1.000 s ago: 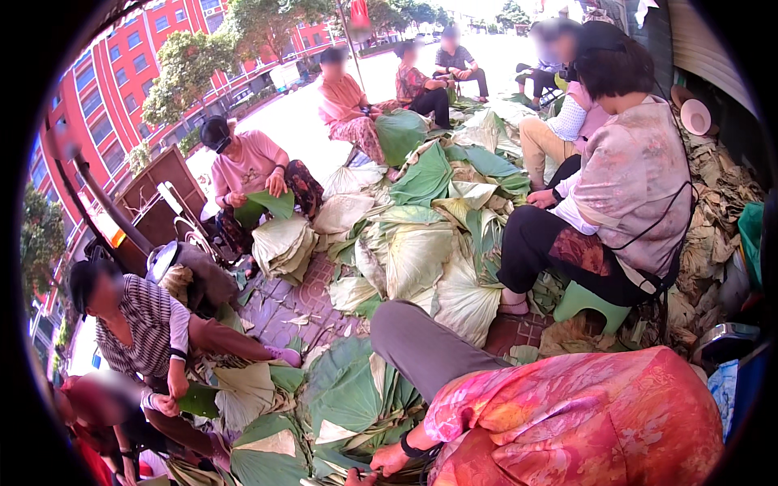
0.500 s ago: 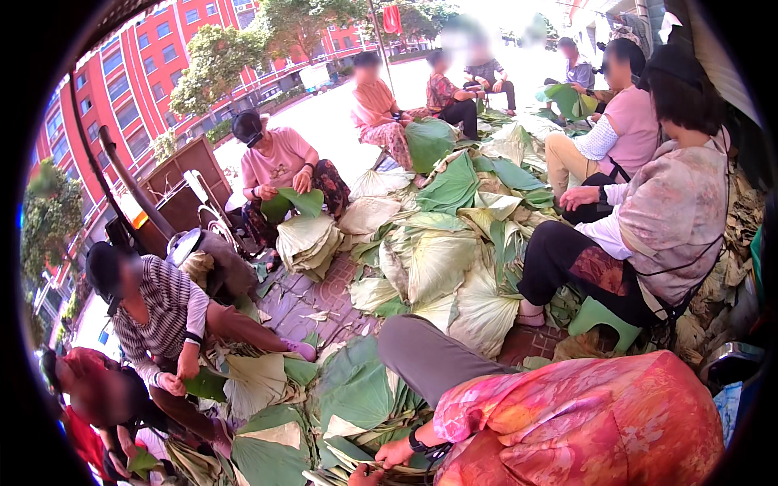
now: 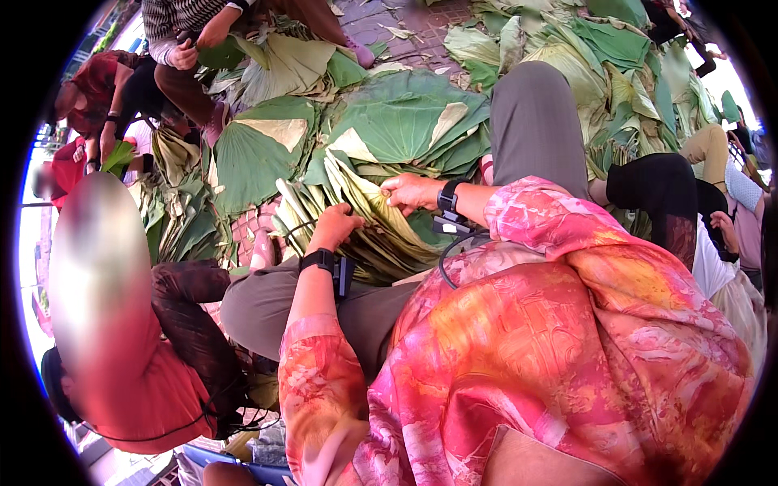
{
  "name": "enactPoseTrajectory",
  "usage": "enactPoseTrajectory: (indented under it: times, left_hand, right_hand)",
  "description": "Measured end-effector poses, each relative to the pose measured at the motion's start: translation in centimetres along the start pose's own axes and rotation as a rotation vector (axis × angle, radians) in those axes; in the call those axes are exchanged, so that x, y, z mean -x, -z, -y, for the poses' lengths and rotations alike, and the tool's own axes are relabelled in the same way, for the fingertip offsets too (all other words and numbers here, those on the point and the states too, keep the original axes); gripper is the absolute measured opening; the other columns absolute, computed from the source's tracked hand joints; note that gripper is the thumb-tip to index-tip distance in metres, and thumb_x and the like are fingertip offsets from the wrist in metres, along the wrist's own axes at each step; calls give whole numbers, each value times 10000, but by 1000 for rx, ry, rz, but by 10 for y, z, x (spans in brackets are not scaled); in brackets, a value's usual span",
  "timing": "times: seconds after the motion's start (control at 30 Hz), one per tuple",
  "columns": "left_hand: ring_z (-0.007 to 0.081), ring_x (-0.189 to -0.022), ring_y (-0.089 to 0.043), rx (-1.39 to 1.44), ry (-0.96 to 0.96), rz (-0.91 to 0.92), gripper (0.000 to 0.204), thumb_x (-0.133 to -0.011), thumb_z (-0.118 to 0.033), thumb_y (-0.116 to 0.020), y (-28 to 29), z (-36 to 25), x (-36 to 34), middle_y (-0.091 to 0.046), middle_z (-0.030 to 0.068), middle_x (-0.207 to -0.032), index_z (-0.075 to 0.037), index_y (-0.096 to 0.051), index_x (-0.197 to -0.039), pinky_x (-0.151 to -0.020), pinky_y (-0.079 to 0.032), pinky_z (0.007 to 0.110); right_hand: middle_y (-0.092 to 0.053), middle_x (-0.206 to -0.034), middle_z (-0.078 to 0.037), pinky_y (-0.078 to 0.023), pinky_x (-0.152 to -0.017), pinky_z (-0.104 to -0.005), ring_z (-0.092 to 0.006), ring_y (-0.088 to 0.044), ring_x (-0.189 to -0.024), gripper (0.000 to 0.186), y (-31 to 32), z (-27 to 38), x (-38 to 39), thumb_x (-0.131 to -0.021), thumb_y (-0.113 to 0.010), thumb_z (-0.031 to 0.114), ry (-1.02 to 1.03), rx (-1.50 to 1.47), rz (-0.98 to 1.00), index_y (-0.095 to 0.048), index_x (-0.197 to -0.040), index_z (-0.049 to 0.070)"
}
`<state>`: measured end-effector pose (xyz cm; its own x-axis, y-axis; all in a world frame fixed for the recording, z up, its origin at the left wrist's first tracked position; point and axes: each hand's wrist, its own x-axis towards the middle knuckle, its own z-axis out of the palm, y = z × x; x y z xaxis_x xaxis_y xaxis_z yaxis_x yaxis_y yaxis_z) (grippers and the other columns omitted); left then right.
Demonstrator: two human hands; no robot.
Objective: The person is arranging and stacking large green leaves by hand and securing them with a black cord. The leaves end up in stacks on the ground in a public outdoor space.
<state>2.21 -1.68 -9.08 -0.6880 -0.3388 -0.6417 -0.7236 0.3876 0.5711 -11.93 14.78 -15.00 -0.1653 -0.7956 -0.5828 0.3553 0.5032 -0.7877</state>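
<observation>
A thick stack of folded, yellow-green lotus leaves (image 3: 389, 249) stands between my knees, its edges fanned upward. Over its left part my left hand (image 3: 334, 227) is closed, with curled fingers. Whether a leaf edge is between those fingers is hidden. My right hand (image 3: 412, 193) pinches the upper edge of a yellowish folded leaf at the far side of the stack. Both wrists carry black bands with small devices. Just beyond my hands lies a pile of broad green lotus leaves (image 3: 397, 121) with pale dry pieces on top.
Another flat green leaf pile (image 3: 263, 150) lies to the left. More leaves (image 3: 579, 77) are heaped at the far right. A person in red (image 3: 162, 389) sits close on my left. A person in striped sleeves (image 3: 182, 32) sits ahead. Brick paving (image 3: 389, 24) shows between the piles.
My view has tilted down and turned, so my lap, both arms and the leaf stack now show fully. My hands are farther apart than before, both still at the stack.
</observation>
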Motion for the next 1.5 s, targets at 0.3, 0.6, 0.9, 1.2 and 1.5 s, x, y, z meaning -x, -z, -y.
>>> enactPoseTrajectory:
  times: [0.3, 0.6, 0.9, 1.2, 1.5]
  left_hand:
    - [179, -795, -596, 60, -75, 159, 579, -697, -120, -710, -2, -22, 1, -653, 109, -932, -124, -540, -1251, -734, -475, 296]
    - [120, -512, -458, -194, -38, 156, 342, -744, -187, -701, 2, -19, 4, -538, 19, -640, -129, -562, -1051, -454, -365, 275]
    - [118, -433, -446, -71, 42, 180, 289, -743, -153, -695, 6, -27, 7, -495, 17, -580, -110, -545, -986, -386, -319, 272]
    - [143, -497, -491, -60, 91, 207, 306, -727, -143, -696, 9, -35, 11, -535, 46, -628, -73, -544, -984, -451, -389, 287]
    - [134, -485, -475, -36, 61, 184, 293, -746, -143, -690, 6, -31, 12, -524, 33, -611, -80, -543, -992, -438, -367, 282]
  right_hand:
    - [-526, -706, -12, -495, -537, -297, -114, -533, -625, 159, 4, 0, 3, -782, -597, 71, 52, 99, -1, -569, -938, 56]
    - [-548, -693, -33, -473, -454, -281, -123, -528, -578, 286, 10, 5, 2, -739, -624, 118, 80, 275, -85, -622, -1015, 47]
    - [-639, -783, -101, -492, -545, -343, -188, -594, -641, 392, 26, 4, -13, -725, -654, 179, 213, 494, -222, -638, -1105, 85]
    - [-643, -845, -135, -457, -720, -322, -194, -593, -774, 325, 70, 114, 29, -757, -633, 190, 512, 725, -325, -620, -1044, 37]
    - [-651, -887, -52, -462, -735, -294, -196, -569, -811, 237, 89, 185, 98, -798, -609, 67, 1138, 844, -1031, -651, -1028, 101]
